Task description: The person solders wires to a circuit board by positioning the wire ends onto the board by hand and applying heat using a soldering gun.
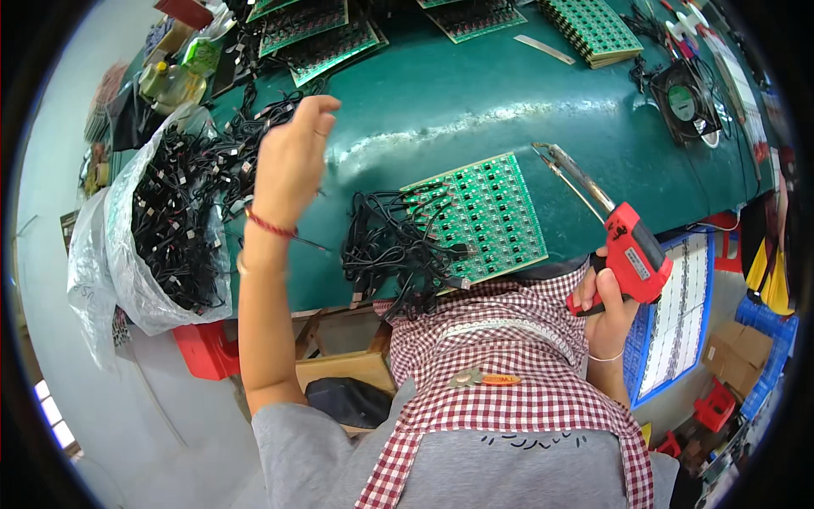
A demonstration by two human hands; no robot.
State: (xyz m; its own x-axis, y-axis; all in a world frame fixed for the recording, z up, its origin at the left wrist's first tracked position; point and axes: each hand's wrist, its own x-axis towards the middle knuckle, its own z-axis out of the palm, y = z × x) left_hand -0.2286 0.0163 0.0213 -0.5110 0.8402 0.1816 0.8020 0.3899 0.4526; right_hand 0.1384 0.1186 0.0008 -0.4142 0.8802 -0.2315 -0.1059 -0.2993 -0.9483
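Note:
My right hand (604,299) grips a red soldering gun (632,248) by its handle, its metal tip (551,157) pointing up-left past the corner of a green circuit board (487,216). That board lies at the table's near edge, with a tangle of black wires (392,246) attached along its left side. My left hand (292,157) is raised over the table beside a pile of loose black cables (246,136). Its fingers are curled, and whether they pinch a wire is hidden. A red string bracelet circles that wrist.
A clear plastic bag (165,229) full of black cables hangs at the left table edge. More green circuit boards (326,38) are stacked at the back of the green table (475,93). A small fan (687,102) sits far right. Small orange-handled pliers (483,379) lie on my checked apron.

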